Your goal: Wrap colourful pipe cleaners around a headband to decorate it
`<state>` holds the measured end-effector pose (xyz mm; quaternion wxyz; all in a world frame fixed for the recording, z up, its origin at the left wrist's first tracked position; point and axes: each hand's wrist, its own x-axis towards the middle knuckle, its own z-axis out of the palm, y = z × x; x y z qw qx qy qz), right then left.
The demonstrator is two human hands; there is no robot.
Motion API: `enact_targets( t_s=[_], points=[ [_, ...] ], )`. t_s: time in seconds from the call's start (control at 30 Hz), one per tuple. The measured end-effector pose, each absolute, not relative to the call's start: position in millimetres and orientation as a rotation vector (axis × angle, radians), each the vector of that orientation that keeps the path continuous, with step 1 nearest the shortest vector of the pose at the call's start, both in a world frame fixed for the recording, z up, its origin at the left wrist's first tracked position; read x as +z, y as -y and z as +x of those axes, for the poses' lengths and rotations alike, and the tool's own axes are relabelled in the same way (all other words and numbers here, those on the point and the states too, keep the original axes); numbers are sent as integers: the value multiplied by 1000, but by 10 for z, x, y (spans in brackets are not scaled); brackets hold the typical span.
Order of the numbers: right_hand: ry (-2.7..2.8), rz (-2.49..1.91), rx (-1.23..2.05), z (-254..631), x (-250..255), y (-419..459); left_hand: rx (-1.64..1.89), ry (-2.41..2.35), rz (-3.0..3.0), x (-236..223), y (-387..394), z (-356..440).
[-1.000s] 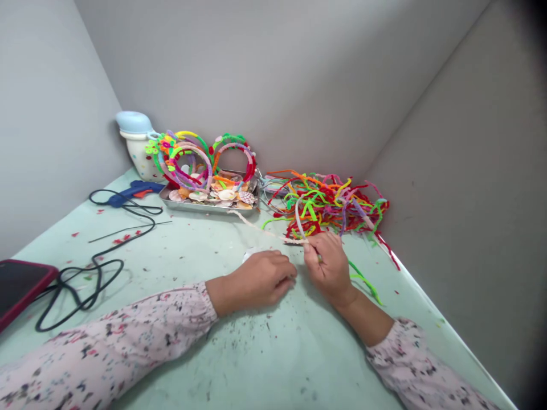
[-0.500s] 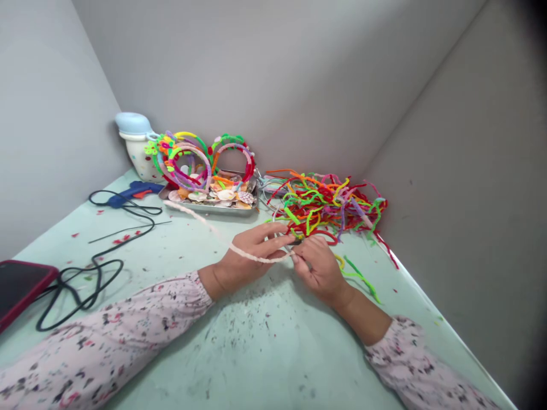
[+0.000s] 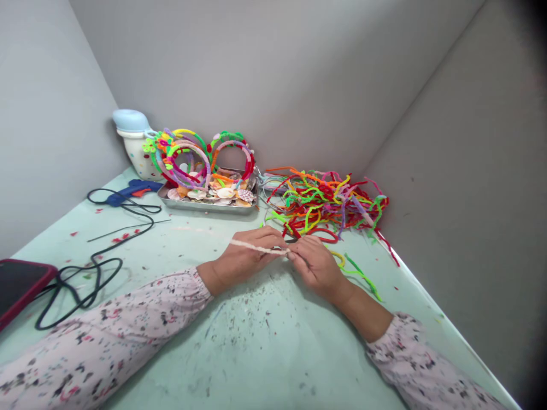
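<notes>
Pale fuzzy pipe cleaner (image 3: 256, 248) held just above the mint table (image 3: 273, 347), stretched between both hands, its far end a faint blur. Left hand (image 3: 241, 265): fingers together, curled over the strand. Right hand (image 3: 316, 267): fingertips pinched on its end, the grip itself hidden. Already done, by the look of it: wrapped headbands (image 3: 199, 159) propped on a shell tray (image 3: 207, 208). Left over: loose pipe cleaners (image 3: 329, 199), heaped nearby. Compared with the earlier frame, strand pulled shorter, no longer reaching toward the tray.

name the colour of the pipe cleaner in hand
Pipe cleaner: pale pinkish white, best in the head view.
</notes>
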<state>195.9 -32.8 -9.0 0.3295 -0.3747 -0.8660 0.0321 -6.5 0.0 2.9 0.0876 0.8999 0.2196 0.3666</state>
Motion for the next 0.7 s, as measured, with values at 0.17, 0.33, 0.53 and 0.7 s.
enact_targets(
  t_s=[0.17,0.33,0.53,0.7],
  points=[
    [2249,-1002,147,1973,-94,325,1080,-699,2627,35,11,-62],
    [2253,-1024,131,1982,-109,311,1055,-768,2611,19,9,-58],
    [2250,-1022,101,1976,-122,311,1049,-759,2601,-28,-14,-56],
    [2257,-1023,71,1982,-136,305,1069,-760,2580,-47,-7,-46]
  ],
)
